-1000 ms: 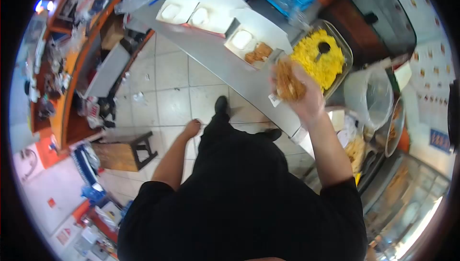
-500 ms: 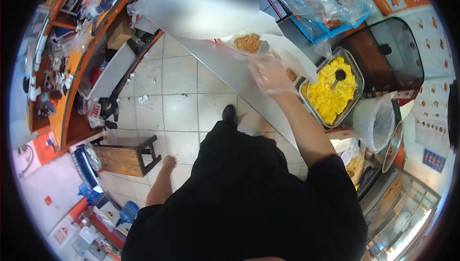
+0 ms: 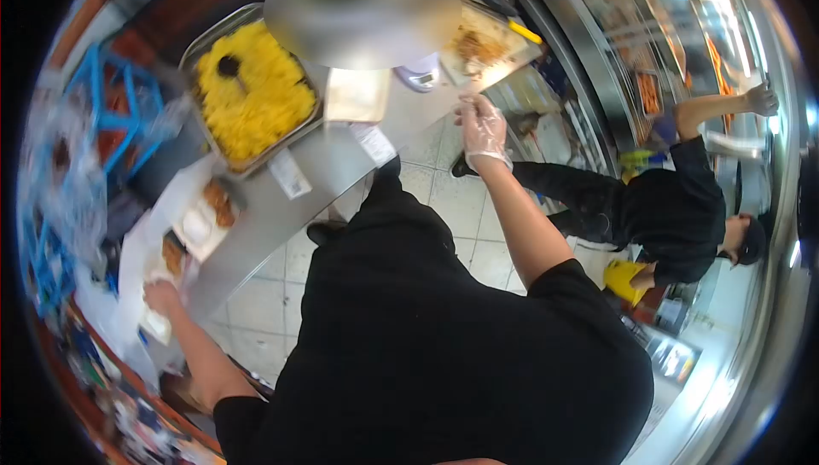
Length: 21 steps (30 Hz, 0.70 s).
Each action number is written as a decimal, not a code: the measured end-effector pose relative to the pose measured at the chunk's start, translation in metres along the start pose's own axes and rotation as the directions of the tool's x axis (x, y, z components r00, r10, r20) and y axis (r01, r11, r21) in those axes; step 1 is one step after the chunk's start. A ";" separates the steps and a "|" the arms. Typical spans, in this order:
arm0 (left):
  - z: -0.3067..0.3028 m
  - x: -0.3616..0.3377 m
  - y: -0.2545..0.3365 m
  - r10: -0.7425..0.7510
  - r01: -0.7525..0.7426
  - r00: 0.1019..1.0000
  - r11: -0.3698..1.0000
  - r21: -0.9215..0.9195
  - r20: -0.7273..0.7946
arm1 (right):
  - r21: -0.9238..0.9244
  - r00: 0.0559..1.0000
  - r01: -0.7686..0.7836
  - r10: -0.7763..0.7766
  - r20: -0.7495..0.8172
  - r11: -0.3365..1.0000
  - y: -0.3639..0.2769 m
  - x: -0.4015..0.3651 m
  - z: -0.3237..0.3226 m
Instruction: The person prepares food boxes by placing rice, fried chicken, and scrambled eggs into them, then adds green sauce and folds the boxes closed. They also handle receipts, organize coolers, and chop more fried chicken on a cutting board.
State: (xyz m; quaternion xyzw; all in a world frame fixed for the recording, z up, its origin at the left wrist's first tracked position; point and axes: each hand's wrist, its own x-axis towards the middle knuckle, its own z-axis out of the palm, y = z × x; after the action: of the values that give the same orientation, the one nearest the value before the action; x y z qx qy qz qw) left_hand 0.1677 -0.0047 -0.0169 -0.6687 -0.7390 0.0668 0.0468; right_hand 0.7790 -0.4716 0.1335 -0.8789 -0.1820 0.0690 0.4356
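Note:
My left hand (image 3: 162,297), bare, is at the edge of a white container with browned food pieces on white paper at the lower left; its fingertips are blurred. My right hand (image 3: 484,130), in a clear plastic glove, is raised in front of a board (image 3: 509,57) bearing shredded brown food. Its fingers are loosely bent and apart, and nothing shows in them. Between the hands, a metal tray (image 3: 193,57) holds yellow rice (image 3: 264,111) and a dark spoon. An opened white box (image 3: 357,95) and a small scale (image 3: 418,75) are on the metal counter (image 3: 256,222).
A co-worker in black (image 3: 674,213) stands at the right, one arm stretched toward a glass display case (image 3: 627,55), a yellow container (image 3: 625,281) in the other hand. Blue baskets (image 3: 128,107) with plastic bags are at the left. A blurred round patch covers the top centre.
The view has swung toward the display case, bringing the co-worker in. My gloved right hand has left the browned food and come near the board. My left hand is now at the food container.

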 end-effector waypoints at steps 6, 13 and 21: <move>-0.046 -0.029 0.053 0.140 -0.141 0.986 0.990 0.002 -0.085 | 0.099 0.938 -0.271 0.286 -0.195 0.957 0.081 0.034 -0.058; -0.028 -0.016 0.005 -0.242 0.335 0.942 0.634 -0.697 0.232 | -0.524 0.889 0.452 -0.316 0.332 0.722 0.126 0.170 -0.073; 0.021 -0.213 -0.002 0.585 -0.586 0.803 0.810 0.030 -0.113 | -0.275 0.540 0.758 -0.332 0.773 0.592 0.171 0.276 -0.039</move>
State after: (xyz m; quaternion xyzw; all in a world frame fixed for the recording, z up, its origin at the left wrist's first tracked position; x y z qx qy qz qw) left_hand 0.1838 -0.2174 -0.0328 -0.8670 -0.4928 0.0364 0.0649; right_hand 1.0894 -0.4900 0.0325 -0.7719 -0.6131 0.1611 0.0481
